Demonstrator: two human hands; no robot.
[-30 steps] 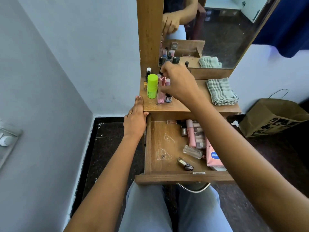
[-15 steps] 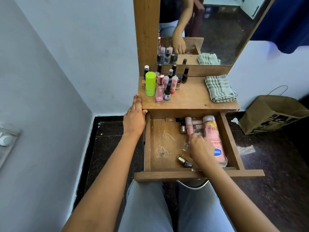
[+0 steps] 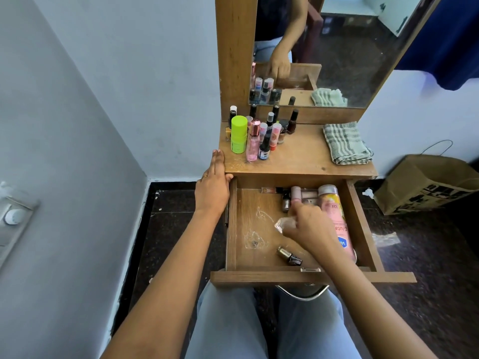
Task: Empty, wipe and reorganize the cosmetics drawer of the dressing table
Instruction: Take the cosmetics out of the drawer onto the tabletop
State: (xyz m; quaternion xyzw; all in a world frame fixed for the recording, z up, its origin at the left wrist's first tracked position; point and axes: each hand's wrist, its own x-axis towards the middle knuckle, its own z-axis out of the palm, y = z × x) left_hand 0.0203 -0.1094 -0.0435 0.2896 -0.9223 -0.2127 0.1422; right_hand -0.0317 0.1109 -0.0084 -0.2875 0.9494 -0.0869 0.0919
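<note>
Two hands: left hand (image 3: 213, 185) flat on tabletop (image 3: 298, 169) edge, right hand (image 3: 309, 230) fingers (image 3: 300, 211) round clear bottle (image 3: 283, 224).

The dressing table (image 3: 298, 161) and its drawer (image 3: 248, 224) are brown wood grain, the drawer bottom smeared whitish. On top stand a lime green tube (image 3: 238, 134) and a pale pink perfume bottle (image 3: 252, 143). The cloth (image 3: 346, 143) is checked grey-green and white. The drawer holds a pink lotion bottle (image 3: 337, 216) with a blue label, a clear bottle (image 3: 283, 224) and a gold bottle (image 3: 289, 255) with a black cap. The paper bag (image 3: 425, 185) is brown with black print.
</note>
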